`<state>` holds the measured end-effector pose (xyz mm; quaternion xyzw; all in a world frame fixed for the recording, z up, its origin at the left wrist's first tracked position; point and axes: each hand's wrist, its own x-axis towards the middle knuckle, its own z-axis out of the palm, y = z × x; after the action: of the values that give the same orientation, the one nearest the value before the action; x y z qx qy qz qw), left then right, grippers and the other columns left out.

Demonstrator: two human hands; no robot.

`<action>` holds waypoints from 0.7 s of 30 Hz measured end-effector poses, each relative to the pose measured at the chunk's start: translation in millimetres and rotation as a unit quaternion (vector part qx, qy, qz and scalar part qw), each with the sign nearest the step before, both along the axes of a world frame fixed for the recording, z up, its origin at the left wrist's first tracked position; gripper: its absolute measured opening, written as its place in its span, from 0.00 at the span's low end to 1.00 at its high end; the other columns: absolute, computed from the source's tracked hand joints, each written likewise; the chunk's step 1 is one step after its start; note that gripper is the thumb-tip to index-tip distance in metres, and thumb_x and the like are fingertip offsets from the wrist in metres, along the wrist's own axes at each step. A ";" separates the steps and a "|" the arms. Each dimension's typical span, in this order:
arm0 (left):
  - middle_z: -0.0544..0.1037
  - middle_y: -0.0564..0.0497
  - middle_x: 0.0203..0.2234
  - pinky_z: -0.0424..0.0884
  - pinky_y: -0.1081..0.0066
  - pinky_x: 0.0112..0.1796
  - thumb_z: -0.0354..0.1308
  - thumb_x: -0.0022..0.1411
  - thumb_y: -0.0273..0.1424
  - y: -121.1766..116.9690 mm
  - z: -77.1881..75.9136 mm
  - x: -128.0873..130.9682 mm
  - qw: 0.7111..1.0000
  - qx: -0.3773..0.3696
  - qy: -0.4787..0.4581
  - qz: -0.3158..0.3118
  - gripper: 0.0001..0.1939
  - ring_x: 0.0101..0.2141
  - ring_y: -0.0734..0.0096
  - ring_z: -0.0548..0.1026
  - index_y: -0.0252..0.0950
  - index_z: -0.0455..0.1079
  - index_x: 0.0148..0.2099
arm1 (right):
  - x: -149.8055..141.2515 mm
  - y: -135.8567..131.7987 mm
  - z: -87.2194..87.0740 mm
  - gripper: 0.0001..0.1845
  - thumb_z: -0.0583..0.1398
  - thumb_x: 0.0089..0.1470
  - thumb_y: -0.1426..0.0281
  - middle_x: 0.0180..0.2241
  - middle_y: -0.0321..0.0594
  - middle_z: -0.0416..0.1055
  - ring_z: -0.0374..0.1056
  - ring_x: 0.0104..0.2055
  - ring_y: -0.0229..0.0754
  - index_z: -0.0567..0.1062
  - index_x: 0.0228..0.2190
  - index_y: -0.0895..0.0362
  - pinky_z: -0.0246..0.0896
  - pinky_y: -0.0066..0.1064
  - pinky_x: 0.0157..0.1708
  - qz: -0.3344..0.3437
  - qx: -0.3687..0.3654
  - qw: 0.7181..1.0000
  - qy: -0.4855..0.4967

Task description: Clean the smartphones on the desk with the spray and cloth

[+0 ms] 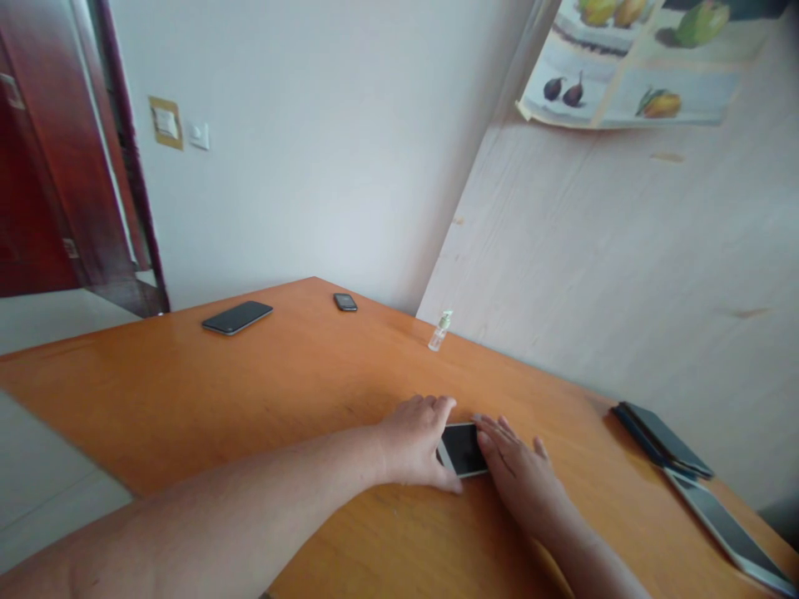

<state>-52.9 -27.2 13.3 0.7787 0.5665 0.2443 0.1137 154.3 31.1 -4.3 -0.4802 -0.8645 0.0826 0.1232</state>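
Observation:
A white-framed smartphone [464, 450] with a dark screen lies on the orange-brown table, screen up. My left hand [419, 441] grips its left end, with the fingers at the far edge and the thumb at the near edge. Over the phone's right end lies my right hand [521, 474], its fingers stretched out and partly apart. That hand hides the right end of the phone. Whether anything small lies under its fingertips I cannot tell.
A larger black phone [238, 318] lies at the table's [300, 366] far left, with a small dark phone [344, 302] near the back corner. A clear pump bottle [440, 331] stands by the wall. Dark flat cases [665, 437] and a white-edged tablet [727, 524] lie at right.

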 end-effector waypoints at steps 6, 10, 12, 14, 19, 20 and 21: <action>0.71 0.33 0.52 0.67 0.54 0.49 0.69 0.40 0.50 1.4 -2.6 -0.8 1.000 0.008 -0.004 -0.004 0.50 0.51 0.43 0.71 0.31 0.56 0.60 | -3.2 -6.4 0.4 0.27 0.43 0.66 0.57 0.64 0.43 0.58 0.43 0.69 0.52 0.65 0.59 0.51 0.32 0.64 0.63 0.027 -0.016 0.999 0.017; 0.73 0.34 0.50 0.68 0.55 0.48 0.66 0.45 0.43 1.9 -4.2 -1.5 1.000 0.013 -0.010 -0.010 0.43 0.50 0.45 0.72 0.30 0.57 0.60 | -22.5 -33.2 12.3 0.26 0.43 0.67 0.56 0.66 0.38 0.53 0.42 0.69 0.49 0.61 0.62 0.45 0.29 0.59 0.65 0.169 -0.065 0.983 0.034; 0.73 0.34 0.50 0.69 0.55 0.48 0.66 0.44 0.44 1.4 -3.1 -1.7 1.000 0.007 -0.011 -0.010 0.44 0.50 0.44 0.72 0.31 0.57 0.60 | -20.7 -32.3 12.7 0.27 0.43 0.66 0.55 0.65 0.39 0.55 0.42 0.69 0.50 0.62 0.61 0.46 0.28 0.60 0.65 0.162 -0.061 0.984 0.028; 0.72 0.34 0.51 0.68 0.55 0.48 0.68 0.41 0.49 1.0 -1.7 -2.0 1.000 0.000 -0.010 -0.007 0.48 0.51 0.44 0.72 0.32 0.57 0.60 | -10.8 -20.9 7.8 0.27 0.43 0.66 0.55 0.64 0.41 0.57 0.44 0.69 0.52 0.64 0.60 0.48 0.28 0.63 0.64 0.103 -0.039 0.994 0.016; 0.72 0.33 0.51 0.67 0.54 0.49 0.69 0.39 0.53 1.6 -1.2 -2.4 1.000 0.002 -0.010 -0.007 0.53 0.51 0.44 0.71 0.32 0.56 0.61 | 11.8 5.7 -6.3 0.27 0.43 0.66 0.59 0.63 0.43 0.59 0.47 0.68 0.55 0.65 0.60 0.51 0.30 0.70 0.60 -0.030 0.015 0.999 -0.026; 0.72 0.33 0.51 0.67 0.54 0.49 0.69 0.39 0.53 2.0 -1.7 -2.4 1.000 0.004 -0.012 -0.007 0.53 0.51 0.44 0.71 0.32 0.56 0.61 | 10.6 3.9 -5.6 0.27 0.43 0.65 0.59 0.63 0.44 0.59 0.47 0.68 0.55 0.65 0.60 0.51 0.30 0.69 0.61 -0.022 0.011 0.999 -0.025; 0.72 0.34 0.51 0.67 0.54 0.49 0.69 0.39 0.53 2.4 -2.4 -2.5 1.000 0.005 -0.013 -0.008 0.52 0.51 0.44 0.71 0.33 0.56 0.61 | 7.4 -0.8 -3.3 0.27 0.43 0.66 0.58 0.63 0.44 0.58 0.46 0.68 0.54 0.65 0.60 0.52 0.31 0.67 0.62 0.000 0.001 1.000 -0.019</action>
<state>-55.4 -24.8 10.9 0.7808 0.5573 0.2562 0.1192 161.7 30.2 -7.6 -0.4814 -0.8668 0.0732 0.1075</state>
